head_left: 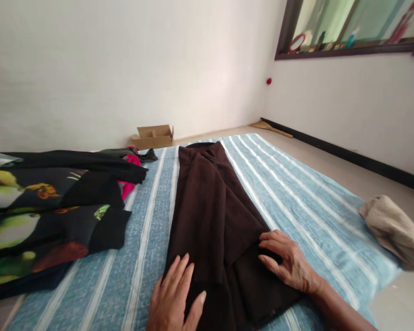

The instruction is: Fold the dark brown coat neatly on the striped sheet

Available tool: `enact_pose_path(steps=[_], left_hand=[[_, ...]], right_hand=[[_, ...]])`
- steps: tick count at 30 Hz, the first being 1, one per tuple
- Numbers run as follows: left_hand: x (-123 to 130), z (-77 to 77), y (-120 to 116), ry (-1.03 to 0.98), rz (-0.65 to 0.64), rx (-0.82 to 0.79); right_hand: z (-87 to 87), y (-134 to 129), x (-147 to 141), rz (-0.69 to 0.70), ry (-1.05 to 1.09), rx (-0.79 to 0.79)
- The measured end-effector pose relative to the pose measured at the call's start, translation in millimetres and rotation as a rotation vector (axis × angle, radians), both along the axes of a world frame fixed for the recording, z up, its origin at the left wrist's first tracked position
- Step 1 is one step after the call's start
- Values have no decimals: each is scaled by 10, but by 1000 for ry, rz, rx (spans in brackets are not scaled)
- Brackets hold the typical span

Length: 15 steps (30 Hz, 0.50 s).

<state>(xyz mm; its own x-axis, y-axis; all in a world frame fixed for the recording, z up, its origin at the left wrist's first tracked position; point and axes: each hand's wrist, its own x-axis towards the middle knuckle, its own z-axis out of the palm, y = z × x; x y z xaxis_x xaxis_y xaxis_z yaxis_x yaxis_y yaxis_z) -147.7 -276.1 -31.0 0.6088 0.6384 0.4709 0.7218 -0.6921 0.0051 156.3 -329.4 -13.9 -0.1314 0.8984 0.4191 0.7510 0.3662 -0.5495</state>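
Observation:
A dark brown garment (pixel 203 207) lies lengthwise on a blue sheet with white stripes (pixel 296 197), one part folded over its middle. My left hand (pixel 175 294) rests on the lower left edge of the cloth, fingers spread and pointing forward. On the lower right edge lies my right hand (pixel 286 259), its fingers apart over the fabric and the thumb separate. Neither hand has cloth gripped between its fingers.
Dark and printed clothes (pixel 55 211) are piled at the left. A cardboard box (pixel 155 136) stands by the wall. A beige cloth (pixel 393 225) lies at the right edge, and a broom (pixel 272 128) is on the floor behind.

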Motion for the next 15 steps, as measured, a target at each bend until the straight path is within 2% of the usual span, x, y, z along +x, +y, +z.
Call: enact_pose_path(steps=[9,15], left_hand=[[22,-33,38,-73,0,-73],[67,13,30,-95,-3,-116]], right_hand=[[29,28,10,-9,13,17],[44,33,14,-35,5,11]])
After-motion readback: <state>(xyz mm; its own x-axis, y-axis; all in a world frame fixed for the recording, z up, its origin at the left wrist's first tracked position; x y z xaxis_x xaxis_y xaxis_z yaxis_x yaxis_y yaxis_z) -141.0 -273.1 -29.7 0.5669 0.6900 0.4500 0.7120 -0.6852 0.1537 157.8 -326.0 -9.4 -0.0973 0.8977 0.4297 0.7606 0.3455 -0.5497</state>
